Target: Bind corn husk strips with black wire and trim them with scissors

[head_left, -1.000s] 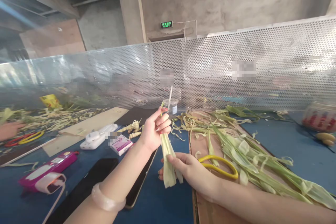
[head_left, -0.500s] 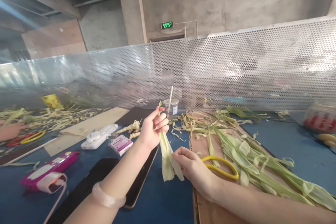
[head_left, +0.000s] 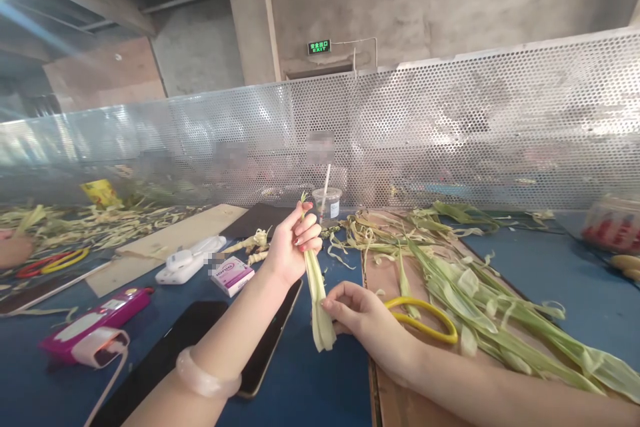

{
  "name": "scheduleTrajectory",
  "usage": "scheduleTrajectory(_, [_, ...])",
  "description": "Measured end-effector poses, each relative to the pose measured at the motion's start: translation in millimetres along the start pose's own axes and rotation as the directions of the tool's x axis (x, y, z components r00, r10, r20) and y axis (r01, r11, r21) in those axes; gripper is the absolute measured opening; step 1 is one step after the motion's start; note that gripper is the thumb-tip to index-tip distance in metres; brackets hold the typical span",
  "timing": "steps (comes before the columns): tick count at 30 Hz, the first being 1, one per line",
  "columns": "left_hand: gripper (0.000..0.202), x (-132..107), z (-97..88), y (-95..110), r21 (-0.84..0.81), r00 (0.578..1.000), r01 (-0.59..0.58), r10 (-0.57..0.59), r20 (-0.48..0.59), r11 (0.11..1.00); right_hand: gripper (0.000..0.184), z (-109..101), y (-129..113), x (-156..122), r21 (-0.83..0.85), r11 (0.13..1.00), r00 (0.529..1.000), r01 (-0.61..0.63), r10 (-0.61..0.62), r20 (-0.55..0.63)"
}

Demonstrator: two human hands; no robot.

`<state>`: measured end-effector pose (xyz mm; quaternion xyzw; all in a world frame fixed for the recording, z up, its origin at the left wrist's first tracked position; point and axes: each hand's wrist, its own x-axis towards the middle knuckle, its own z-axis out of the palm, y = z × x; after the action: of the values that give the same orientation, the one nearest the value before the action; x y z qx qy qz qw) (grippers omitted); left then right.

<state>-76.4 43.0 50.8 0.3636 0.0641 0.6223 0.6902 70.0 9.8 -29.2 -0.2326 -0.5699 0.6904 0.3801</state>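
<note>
My left hand is closed around the upper part of a pale green corn husk, whose thin green tip pokes out above the fingers. The husk hangs down as a narrow, folded strip. Lower on it, my right hand pinches the husk's right edge between thumb and fingers. A yellow loop handle, apparently of scissors, shows beside my right wrist, partly hidden behind it. More green husks lie to the right on a brown board.
Two dark phones lie under my left forearm. Left of them are a purple device, a white power bank and a purple-white box. Behind stand a plastic cup with a straw and a perforated metal screen. Another person's hand shows far left.
The husk hung spread in two flaps; now it is drawn together into one narrower strip. My right hand has moved slightly left along with its edge. My left hand stays in place.
</note>
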Motion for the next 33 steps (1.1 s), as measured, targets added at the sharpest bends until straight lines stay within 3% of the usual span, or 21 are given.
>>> scheduleTrajectory(7, [0.024,-0.7,2.3,1.1,-0.001,1.000,0.009,-0.009,0.003,1.000,0.034,-4.3,7.2,1.9,-0.011,0.999,1.000,0.031,-0.030,0.008])
scheduleTrajectory(13, [0.026,-0.2,3.2,1.5,-0.014,1.000,0.015,-0.015,-0.008,1.000,0.040,-2.7,9.1,0.8,-0.024,0.999,0.995,0.022,-0.019,0.099])
scheduleTrajectory(18, [0.025,-0.8,2.3,-0.1,-0.010,1.000,0.014,-0.014,-0.014,1.000,0.031,-1.8,7.0,-0.3,-0.083,0.996,0.992,0.033,-0.023,0.121])
scheduleTrajectory(33, [0.022,0.1,2.0,1.4,0.010,1.000,0.003,-0.002,-0.023,1.000,0.024,-0.7,5.3,-0.5,-0.031,0.999,0.984,0.013,-0.007,0.176])
